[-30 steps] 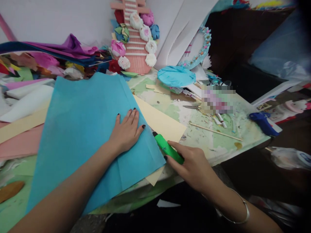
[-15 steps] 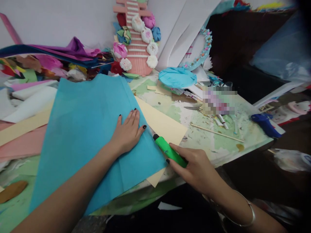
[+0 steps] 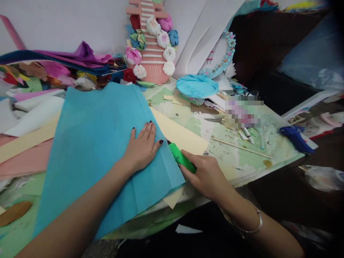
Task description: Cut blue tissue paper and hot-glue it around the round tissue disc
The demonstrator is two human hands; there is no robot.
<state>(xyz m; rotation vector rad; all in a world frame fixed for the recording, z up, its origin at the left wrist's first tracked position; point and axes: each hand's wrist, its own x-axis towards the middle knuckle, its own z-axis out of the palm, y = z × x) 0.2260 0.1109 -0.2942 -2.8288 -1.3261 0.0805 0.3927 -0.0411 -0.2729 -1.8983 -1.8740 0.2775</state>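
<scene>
At nine o'clock from the view's centre, a large blue sheet (image 3: 99,129) with faint creases lies on the surface (image 3: 233,168), partly covering a cream card (image 3: 185,134). The left hand (image 3: 142,147) rests palm down near the sheet's right edge—open, fingers extended, grasping nothing. Toward four o'clock, the right hand (image 3: 206,175) is closed around a green tool (image 3: 182,159), whose dark tip sits beside that same edge; whether a blade protrudes cannot be told. Near three o'clock lie scissors (image 3: 212,120) and, slightly lower, a slender wooden stick (image 3: 242,147); farther out is a blue device (image 3: 295,138). At one o'clock is a blue paper-covered disc (image 3: 197,86); at eleven, a pink guitar-shaped piece (image 3: 154,77) stands upright, bordered by paper flowers (image 3: 169,68).
</scene>
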